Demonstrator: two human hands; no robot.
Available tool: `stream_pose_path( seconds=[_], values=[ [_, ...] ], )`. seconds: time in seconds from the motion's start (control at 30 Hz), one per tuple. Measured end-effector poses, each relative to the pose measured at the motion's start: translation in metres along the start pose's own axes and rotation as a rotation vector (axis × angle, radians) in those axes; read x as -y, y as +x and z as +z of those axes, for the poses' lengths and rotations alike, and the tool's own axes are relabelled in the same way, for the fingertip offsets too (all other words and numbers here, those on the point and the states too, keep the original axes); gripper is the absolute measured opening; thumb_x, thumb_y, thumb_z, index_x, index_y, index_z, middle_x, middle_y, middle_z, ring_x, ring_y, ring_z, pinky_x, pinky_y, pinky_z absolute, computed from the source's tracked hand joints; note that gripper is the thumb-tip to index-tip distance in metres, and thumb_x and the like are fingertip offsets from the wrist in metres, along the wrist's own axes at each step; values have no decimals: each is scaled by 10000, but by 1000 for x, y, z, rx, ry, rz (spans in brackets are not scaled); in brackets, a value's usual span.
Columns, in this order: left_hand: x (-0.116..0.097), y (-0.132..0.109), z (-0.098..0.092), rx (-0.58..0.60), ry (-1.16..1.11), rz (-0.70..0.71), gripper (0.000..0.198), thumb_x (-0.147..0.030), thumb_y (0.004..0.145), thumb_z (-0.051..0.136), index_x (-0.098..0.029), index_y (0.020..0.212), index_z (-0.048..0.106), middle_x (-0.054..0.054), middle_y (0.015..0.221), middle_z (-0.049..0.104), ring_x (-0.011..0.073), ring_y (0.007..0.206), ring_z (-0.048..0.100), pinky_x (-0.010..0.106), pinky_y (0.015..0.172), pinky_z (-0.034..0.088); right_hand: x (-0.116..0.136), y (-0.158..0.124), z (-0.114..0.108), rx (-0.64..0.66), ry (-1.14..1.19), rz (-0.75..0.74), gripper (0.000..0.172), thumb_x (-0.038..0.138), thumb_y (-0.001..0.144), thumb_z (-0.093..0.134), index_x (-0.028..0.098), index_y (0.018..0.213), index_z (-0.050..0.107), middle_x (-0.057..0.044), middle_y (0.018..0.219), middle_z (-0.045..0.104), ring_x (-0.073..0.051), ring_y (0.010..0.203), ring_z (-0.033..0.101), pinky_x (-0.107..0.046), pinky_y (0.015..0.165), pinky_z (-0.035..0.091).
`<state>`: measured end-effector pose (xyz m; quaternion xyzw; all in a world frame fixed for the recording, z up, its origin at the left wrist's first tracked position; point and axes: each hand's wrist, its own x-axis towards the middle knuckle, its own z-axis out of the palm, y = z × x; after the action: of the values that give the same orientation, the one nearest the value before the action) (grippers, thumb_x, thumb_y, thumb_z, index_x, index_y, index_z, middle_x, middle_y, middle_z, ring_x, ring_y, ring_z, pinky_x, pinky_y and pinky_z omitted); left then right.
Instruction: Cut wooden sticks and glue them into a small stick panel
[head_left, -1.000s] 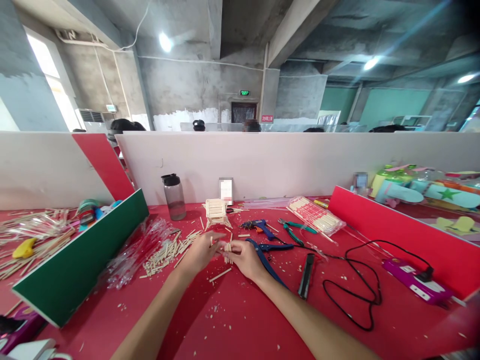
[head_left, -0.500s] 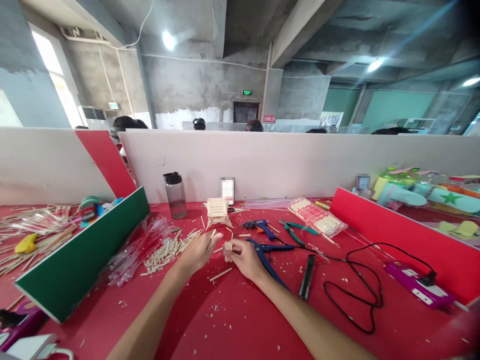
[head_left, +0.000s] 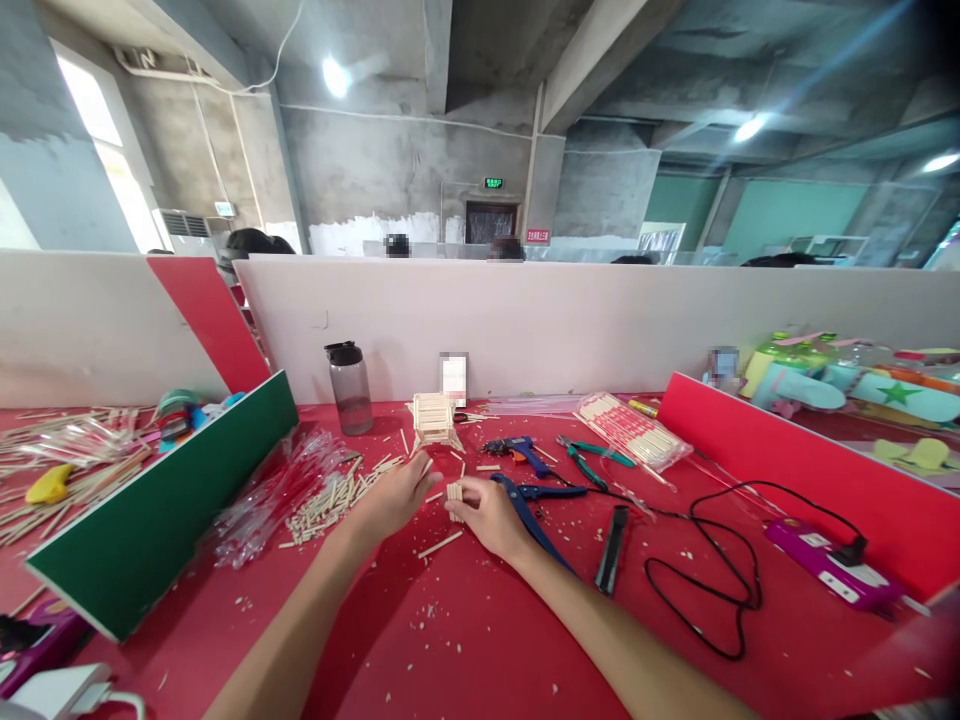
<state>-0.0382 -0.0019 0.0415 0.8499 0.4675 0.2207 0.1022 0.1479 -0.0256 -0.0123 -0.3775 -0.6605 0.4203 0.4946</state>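
Note:
My left hand (head_left: 399,494) is closed in a pinch, with the end of a short wooden stick (head_left: 427,466) showing at its fingertips. Close beside it, my right hand (head_left: 489,512) grips a small piece of short wooden sticks (head_left: 454,496) set side by side, held just above the table. Behind both hands stands a small stick-built model (head_left: 433,420) on splayed legs. A loose stick (head_left: 440,545) lies in front of my hands. To the left spreads a pile of short cut sticks (head_left: 337,505).
Right of my hands lie a blue-handled cutter (head_left: 536,525), a blue glue gun (head_left: 525,452), green-handled pliers (head_left: 589,460), a utility knife (head_left: 613,550) and bagged sticks (head_left: 634,430). A bottle (head_left: 349,390) stands at the back left. A black cable (head_left: 694,520) runs to a purple power strip (head_left: 832,565).
My left hand has turned slightly, its thumb and fingers now lower and closer together. My right hand keeps its hold on the joined sticks with little movement.

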Motion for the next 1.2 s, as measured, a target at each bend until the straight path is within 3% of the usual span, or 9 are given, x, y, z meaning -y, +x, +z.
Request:
stream_pose_path(
  seconds=[0.1, 0.27, 0.5, 0.6, 0.7, 0.8, 0.97, 1.2],
  values=[
    [5, 0, 2, 25, 37, -6, 278, -409, 992, 366, -230, 800, 457, 15, 703, 593, 193, 632, 577, 275, 582, 312, 0, 0, -1, 19, 3, 17, 149, 317, 810, 679, 169, 816, 662, -21, 754, 709, -190, 706, 669, -256, 638, 494],
    [5, 0, 4, -23, -79, 42, 334, -389, 1019, 284, -219, 839, 509, 15, 724, 612, 181, 654, 580, 273, 622, 361, -1, 1, 0, 1, 33, 40, 178, 335, 786, 699, 168, 775, 641, -24, 736, 700, -195, 694, 668, -258, 616, 499],
    [-8, 3, -9, -32, -224, 81, 239, -344, 941, 472, -189, 837, 621, 37, 830, 684, 176, 750, 601, 261, 690, 419, -5, 3, -2, -59, 80, 31, 221, 382, 776, 716, 170, 814, 670, -28, 743, 714, -213, 731, 686, -287, 661, 534],
    [-11, 2, -12, -2, -246, 72, 172, -305, 908, 520, -192, 842, 632, 13, 786, 684, 161, 700, 599, 243, 648, 413, -5, 2, -2, -50, 58, 30, 207, 374, 785, 705, 170, 815, 682, -26, 735, 717, -212, 734, 690, -272, 646, 524],
    [-10, -1, -9, 15, -225, 83, 100, -258, 883, 550, -209, 931, 624, -4, 772, 689, 159, 682, 614, 235, 630, 412, -4, 2, -1, -48, 33, 30, 191, 348, 792, 689, 163, 837, 701, -32, 757, 730, -211, 738, 694, -262, 638, 513],
    [-7, -1, -3, 42, -205, 106, 215, -219, 881, 546, -240, 1082, 621, -9, 814, 720, 164, 700, 646, 237, 651, 426, -2, 1, -1, -40, -12, 10, 185, 319, 802, 671, 155, 868, 725, -41, 792, 748, -206, 738, 695, -263, 654, 504],
    [-7, 1, 0, 22, -169, 140, 190, -229, 894, 545, -233, 935, 730, 27, 887, 751, 178, 767, 664, 240, 699, 443, -3, 2, -2, -31, -14, 30, 219, 339, 800, 673, 142, 859, 748, -43, 771, 753, -201, 701, 680, -263, 640, 485],
    [-4, 3, 5, 10, -185, 186, 242, -320, 928, 539, -217, 919, 758, 53, 842, 726, 184, 748, 639, 250, 685, 454, -8, 4, -1, -19, -1, 24, 254, 373, 800, 679, 149, 892, 759, -49, 804, 762, -213, 731, 678, -274, 646, 485]
  ],
)
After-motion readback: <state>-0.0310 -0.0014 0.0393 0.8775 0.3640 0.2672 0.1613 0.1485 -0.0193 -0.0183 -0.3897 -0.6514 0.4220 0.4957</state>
